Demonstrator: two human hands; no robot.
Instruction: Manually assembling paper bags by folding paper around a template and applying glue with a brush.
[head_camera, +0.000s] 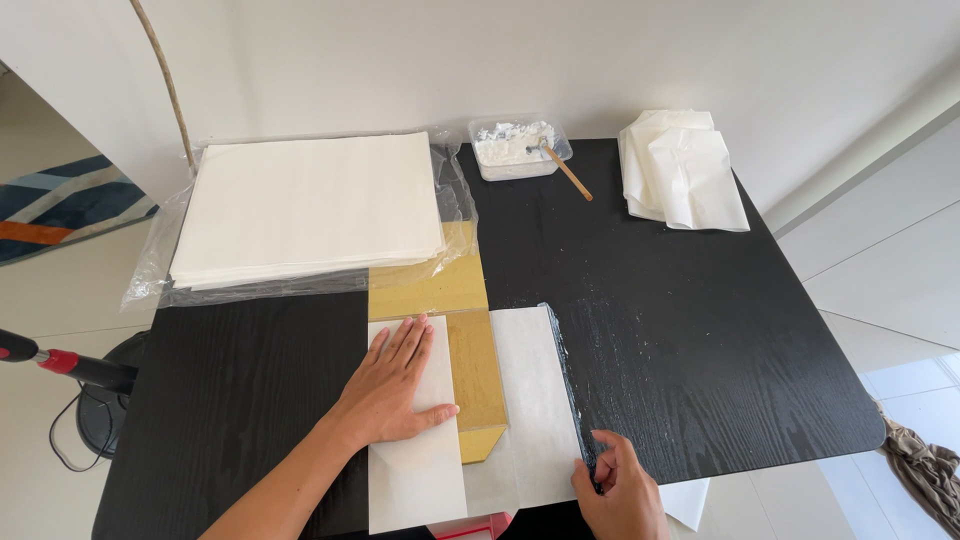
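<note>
The left hand (392, 385) lies flat, fingers spread, pressing a white sheet (415, 450) onto the black table (700, 330) at its near edge. Just right of it a gold sheet (475, 370) shows, running far toward a second gold piece (425, 285). Right of that lies another white sheet (535, 400), whose right edge curls up dark. The right hand (620, 490) is closed on that edge near its near end, pinching a thin dark strip or tool (565, 375); which one is hard to tell.

The step looks like folding or pasting the paper around the gold sheet, one side held down, the other being lifted or smoothed. The next move calls for steady pressure from the left hand while the right works along the edge.

Far off sit a paper stack (310, 205) in clear wrap, a paste tub (518, 148) with a stick (566, 170), and folded sheets (680, 170). The frame cuts off the near sheet ends and the right wrist, and a pink thing (470, 527) below is barely seen
</note>
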